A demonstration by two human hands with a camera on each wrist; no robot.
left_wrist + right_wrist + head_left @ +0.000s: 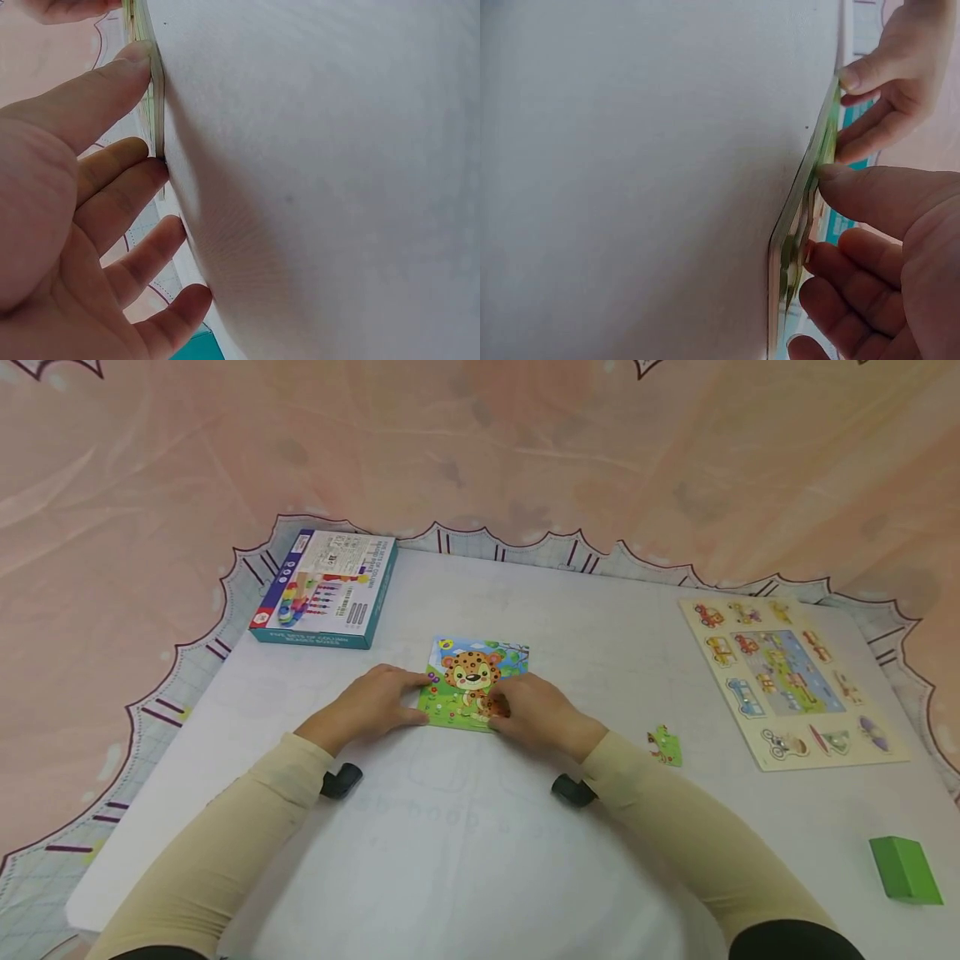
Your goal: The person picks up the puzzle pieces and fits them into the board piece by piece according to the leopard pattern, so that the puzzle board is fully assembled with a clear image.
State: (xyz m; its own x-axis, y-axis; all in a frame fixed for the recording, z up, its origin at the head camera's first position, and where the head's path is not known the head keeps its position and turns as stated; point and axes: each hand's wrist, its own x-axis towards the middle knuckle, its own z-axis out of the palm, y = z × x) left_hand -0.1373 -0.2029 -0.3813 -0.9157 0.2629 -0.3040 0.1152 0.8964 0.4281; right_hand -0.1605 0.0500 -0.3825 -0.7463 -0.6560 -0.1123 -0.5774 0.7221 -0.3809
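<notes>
A small jigsaw puzzle (453, 710) with a cartoon leopard on grass lies at the middle of the table. My left hand (372, 706) rests at its left side, thumb and forefinger touching the edge; the left wrist view shows the other fingers loosely spread. Over the lower right part, my right hand (543, 714) pinches a puzzle piece (807, 217) between thumb and fingers, and the piece sits slightly raised above the board. The right hand covers the puzzle's lower right corner. One loose green puzzle piece (665, 747) lies on the table to the right.
A boxed toy set (322, 589) lies at the back left. At the right is a wooden picture board (797, 685) with vehicle and other shapes. A green block (905, 870) stands near the right front. The white table (450, 852) has a patterned cloth behind it.
</notes>
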